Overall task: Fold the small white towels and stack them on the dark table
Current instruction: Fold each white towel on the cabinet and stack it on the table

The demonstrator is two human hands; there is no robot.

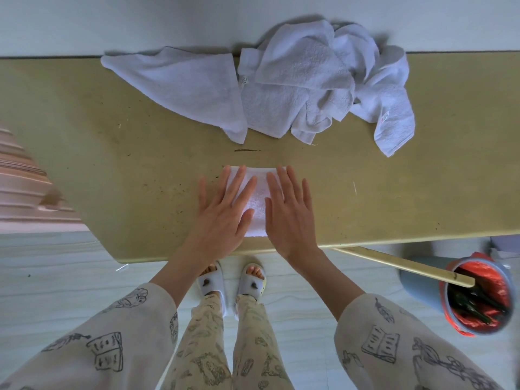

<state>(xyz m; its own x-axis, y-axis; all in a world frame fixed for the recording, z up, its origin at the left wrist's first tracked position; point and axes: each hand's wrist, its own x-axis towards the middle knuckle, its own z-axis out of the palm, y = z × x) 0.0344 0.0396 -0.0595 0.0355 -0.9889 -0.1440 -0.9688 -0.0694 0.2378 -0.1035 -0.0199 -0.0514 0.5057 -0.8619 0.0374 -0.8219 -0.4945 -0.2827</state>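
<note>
Left hand (222,212) and right hand (289,212) flat, fingers spread, pressing folded towel (257,201) near table (126,164) front edge. Unfolded towel pile (295,83) at far edge; bare tabletop between.

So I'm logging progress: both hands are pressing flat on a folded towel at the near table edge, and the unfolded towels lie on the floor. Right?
Not quite. The head view shows both hands flat on the folded towel, but the unfolded towels lie on the table, at its far edge, not the floor.
</note>
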